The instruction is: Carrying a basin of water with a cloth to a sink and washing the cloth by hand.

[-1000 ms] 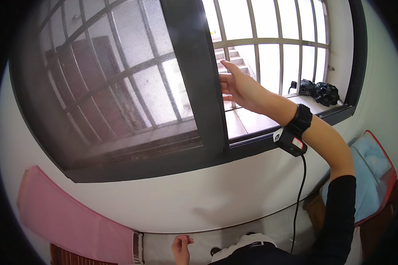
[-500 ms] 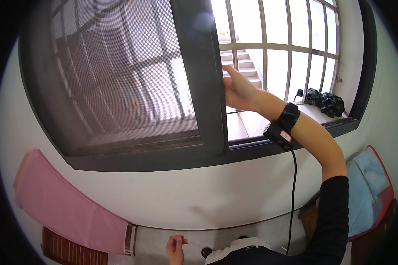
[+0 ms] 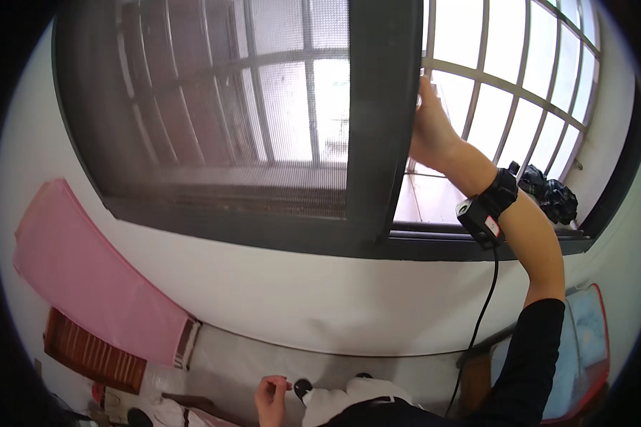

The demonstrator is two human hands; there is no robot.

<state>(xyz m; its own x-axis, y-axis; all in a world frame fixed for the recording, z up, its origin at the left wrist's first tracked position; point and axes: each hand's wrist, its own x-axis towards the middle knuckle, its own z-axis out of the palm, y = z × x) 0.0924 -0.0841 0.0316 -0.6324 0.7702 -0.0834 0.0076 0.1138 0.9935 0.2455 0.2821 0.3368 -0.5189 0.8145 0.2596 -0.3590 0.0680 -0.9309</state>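
Note:
A dark grey framed sliding window has a mesh screen panel (image 3: 249, 121) on its left side. Its thick upright edge, the screen frame (image 3: 383, 128), stands at mid-window. My right hand (image 3: 434, 135) grips the right edge of that upright, thumb pointing up; its other fingers are mostly hidden behind the frame. On that wrist sits a black strap with a small black camera (image 3: 479, 222) and a dangling cable. My left hand (image 3: 271, 397) hangs low near my waist, fingers curled in, with nothing seen in it.
Metal bars (image 3: 513, 82) cross the opening to the right. Black plastic bags (image 3: 559, 199) lie on the sill. Below left, a pink cloth (image 3: 100, 277) covers something above brown slatted wood (image 3: 92, 349). A light blue, red-edged cover (image 3: 584, 356) lies at the lower right.
The view has shifted, so the window's upright and my right hand appear farther right. My right hand keeps its grip. Whether the panel itself slid, I cannot tell.

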